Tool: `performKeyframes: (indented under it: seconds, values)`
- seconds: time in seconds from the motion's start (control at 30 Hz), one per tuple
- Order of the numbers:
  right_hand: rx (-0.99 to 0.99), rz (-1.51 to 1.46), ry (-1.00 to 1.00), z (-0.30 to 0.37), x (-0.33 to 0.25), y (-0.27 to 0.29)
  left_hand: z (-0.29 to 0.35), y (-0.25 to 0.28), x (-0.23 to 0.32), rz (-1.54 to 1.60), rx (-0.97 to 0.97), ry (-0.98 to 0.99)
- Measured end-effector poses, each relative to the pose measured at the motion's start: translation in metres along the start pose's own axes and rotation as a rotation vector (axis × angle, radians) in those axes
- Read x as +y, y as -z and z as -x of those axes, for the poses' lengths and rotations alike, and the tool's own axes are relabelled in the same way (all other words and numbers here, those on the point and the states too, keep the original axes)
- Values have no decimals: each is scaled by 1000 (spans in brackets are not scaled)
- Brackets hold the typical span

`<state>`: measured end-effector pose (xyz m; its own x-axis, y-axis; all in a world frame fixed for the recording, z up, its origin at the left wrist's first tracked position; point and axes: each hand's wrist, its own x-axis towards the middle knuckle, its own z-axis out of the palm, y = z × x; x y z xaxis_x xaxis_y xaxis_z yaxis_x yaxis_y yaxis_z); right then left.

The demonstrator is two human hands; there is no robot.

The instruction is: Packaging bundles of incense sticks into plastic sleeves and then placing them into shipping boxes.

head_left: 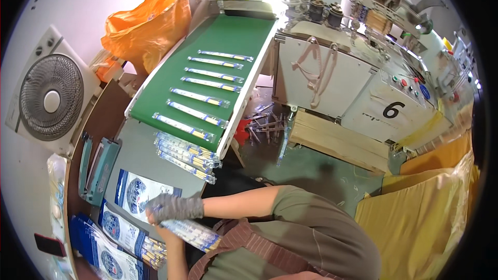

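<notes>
A bundle of slim, clear-wrapped sticks (193,234), which look like chopsticks, lies slanted in front of my body. My right hand (174,208), in a grey glove, closes over its upper left end. Beneath it my left hand (165,232) grips the same end, its fingers partly hidden and a little blurred. Under and beside my hands are blue and white printed bags: a flat bag (136,195) at the back, and a bag (123,228) with stick ends poking out of its mouth. More bags (106,259) lie fanned at the near left.
A green conveyor belt (171,80) carries a row of single wrapped sticks (199,97); a pile (187,156) rests at its near end. A teal sealer (98,171), phone (50,245) and fan (51,98) stand left. Machinery (327,78) and yellow sacking (415,218) are at right.
</notes>
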<state>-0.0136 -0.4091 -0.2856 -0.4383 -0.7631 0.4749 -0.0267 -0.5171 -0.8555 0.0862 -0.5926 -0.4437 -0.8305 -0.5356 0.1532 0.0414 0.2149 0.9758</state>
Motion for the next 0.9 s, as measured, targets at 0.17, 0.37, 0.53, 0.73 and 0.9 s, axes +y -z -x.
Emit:
performKeyframes:
  seconds: [0.17,0.37,0.53,0.73,0.9]
  values:
    - [5,-78,-90,-5,40,-8,-1,-2,44,-204,-189,47]
    - [9,206,-48,-5,101,-5,-9,2,82,5,-163,195]
    - [-80,664,-87,-5,96,8,-3,11,67,200,73,361]
    - [-15,863,143,-14,95,-6,5,9,42,-189,47,112]
    - [321,535,-77,-18,85,-59,16,11,19,208,136,219]
